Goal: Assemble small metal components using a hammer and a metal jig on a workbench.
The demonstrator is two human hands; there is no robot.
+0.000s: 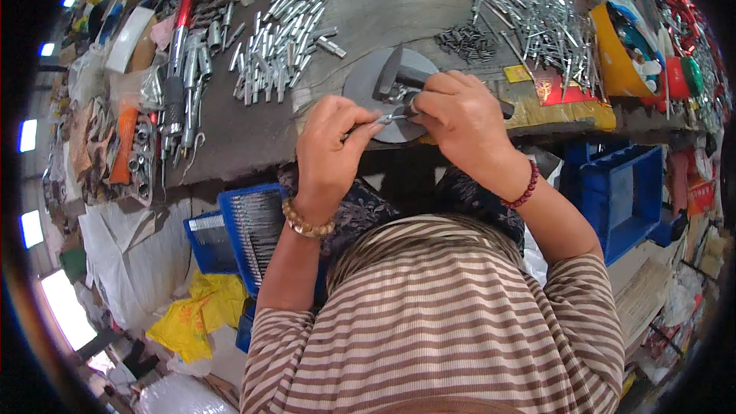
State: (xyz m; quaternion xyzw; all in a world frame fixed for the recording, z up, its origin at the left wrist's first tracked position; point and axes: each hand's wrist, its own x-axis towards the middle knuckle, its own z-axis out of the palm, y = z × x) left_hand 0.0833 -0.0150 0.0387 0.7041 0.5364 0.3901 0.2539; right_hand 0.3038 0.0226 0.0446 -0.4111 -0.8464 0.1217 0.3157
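Over a round grey disc (359, 77) at the near edge of the workbench, my two hands meet. My left hand (328, 142) pinches a small silvery metal piece (389, 117) between thumb and fingertips. From the other side, my right hand (465, 119) grips a small dark part at the same piece's right end; its exact shape is hidden by the fingers. A hammer (390, 69) lies on the disc just beyond my fingertips, its handle passing under my right hand. Several small shiny bits rest beside the hammer head.
Shiny metal tubes (276, 50) lie heaped at the back left, thin metal rods (529, 19) at the back right. Small dark parts (469, 42) form a pile between. Screwdriver-like tools (178, 69) lie left. Blue crates (622, 192) and a blue tray (257, 222) sit below bench level.
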